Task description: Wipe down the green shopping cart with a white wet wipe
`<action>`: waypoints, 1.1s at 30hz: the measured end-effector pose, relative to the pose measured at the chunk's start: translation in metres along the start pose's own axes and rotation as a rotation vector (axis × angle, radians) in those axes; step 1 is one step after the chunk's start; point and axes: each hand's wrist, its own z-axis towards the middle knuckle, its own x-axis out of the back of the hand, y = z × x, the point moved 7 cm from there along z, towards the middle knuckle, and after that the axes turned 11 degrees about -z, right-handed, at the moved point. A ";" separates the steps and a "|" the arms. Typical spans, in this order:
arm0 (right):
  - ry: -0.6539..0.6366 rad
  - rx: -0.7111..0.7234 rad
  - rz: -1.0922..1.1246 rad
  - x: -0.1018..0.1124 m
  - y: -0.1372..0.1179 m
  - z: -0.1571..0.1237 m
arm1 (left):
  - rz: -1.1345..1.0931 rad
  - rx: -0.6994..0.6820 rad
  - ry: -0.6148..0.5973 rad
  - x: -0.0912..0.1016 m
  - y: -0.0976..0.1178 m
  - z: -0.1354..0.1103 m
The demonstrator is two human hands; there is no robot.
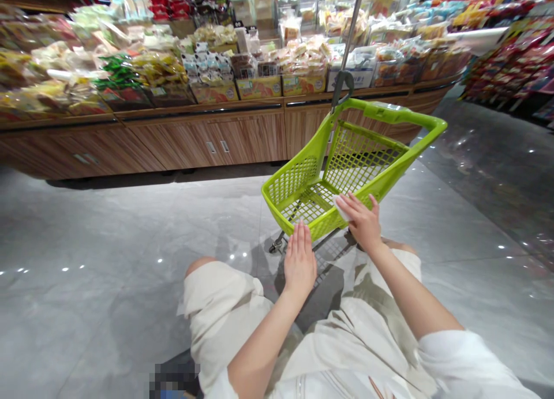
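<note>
Beige-trousered knees (pixel 225 301): apart, on either side of the two forearms.
Left hand (pixel 300 266): grasping nothing, fingers straight and together, tips at the cart's near rim; contact cannot be told.
Right hand (pixel 366 223): holds a thin white cloth (pixel 343 209) under extended fingers at the cart's right side, thumb raised.
Lime-green plastic shopping cart (pixel 383 182) with lattice walls: upright just beyond the knees, on the glossy grey floor (pixel 108 231).
Brown wood-grain cabinet (pixel 242 136): behind the cart, topped with colourful packaged goods (pixel 303 55).
</note>
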 end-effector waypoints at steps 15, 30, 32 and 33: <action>-0.034 0.167 0.017 0.005 -0.039 -0.005 | 0.020 -0.023 0.002 0.000 0.003 0.001; -0.063 0.232 0.095 0.005 -0.087 -0.015 | -0.001 0.006 -0.008 -0.002 0.002 0.001; -0.069 0.214 0.049 0.004 -0.063 -0.009 | -0.004 -0.001 -0.015 -0.001 0.002 0.001; -0.067 0.173 0.025 0.003 -0.044 -0.005 | -0.006 -0.005 -0.017 -0.001 0.003 0.001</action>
